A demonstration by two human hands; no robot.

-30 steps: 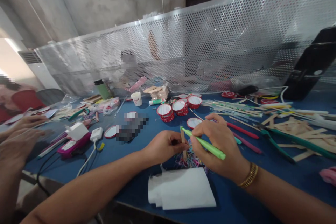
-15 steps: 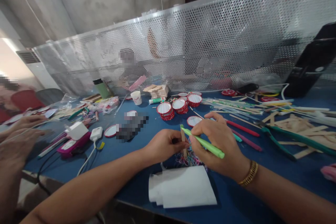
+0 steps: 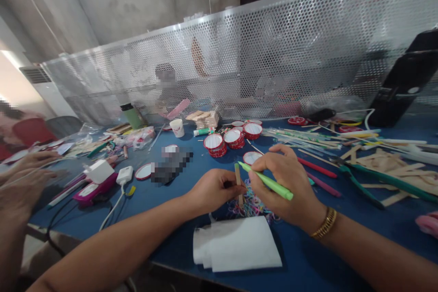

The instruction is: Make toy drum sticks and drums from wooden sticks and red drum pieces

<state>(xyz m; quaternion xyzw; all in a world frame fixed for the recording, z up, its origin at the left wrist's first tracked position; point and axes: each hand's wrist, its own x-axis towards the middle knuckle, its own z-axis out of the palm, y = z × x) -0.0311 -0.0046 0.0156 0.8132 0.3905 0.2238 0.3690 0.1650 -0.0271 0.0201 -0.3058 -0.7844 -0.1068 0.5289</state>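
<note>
Blue worktop [image 3: 164, 200] fills the lower half of the frame, fenced at the back by a perforated metal screen [image 3: 273, 50]. At centre the left hand [image 3: 214, 189] is closed, thumb and fingertips pinching a wooden craft stick [image 3: 237, 177] near its middle so that it stands upright. Just right of it the right hand [image 3: 287, 182], with a gold bracelet [image 3: 325, 228] at the wrist, grips a green marker [image 3: 268, 182] in a writing hold; the marker slants up to the left and its tip sits at the top of the stick, though whether it touches cannot be told. Under both hands lies a loose heap of coloured rubber bands [image 3: 251, 204], and nearer the lower edge a folded white sheet [image 3: 236, 248] lies flat. Beyond the knuckles a red-rimmed lid [image 3: 251, 157] lies on the worktop, with three red-rimmed tubs [image 3: 233, 138] clustered behind it. To the right lie red pencils [image 3: 316, 169], green-handled pliers [image 3: 362, 185] and a scatter of more wooden sticks [image 3: 386, 164], with a black device [image 3: 407, 82] leaning on the screen at upper right. To the left are a white charger [image 3: 125, 174], a pink gadget [image 3: 94, 189], a paper cup [image 3: 177, 127] and a green bottle [image 3: 132, 116]. At the far left edge a co-worker's hands [image 3: 23, 178] show, blurred, over the worktop.
</note>
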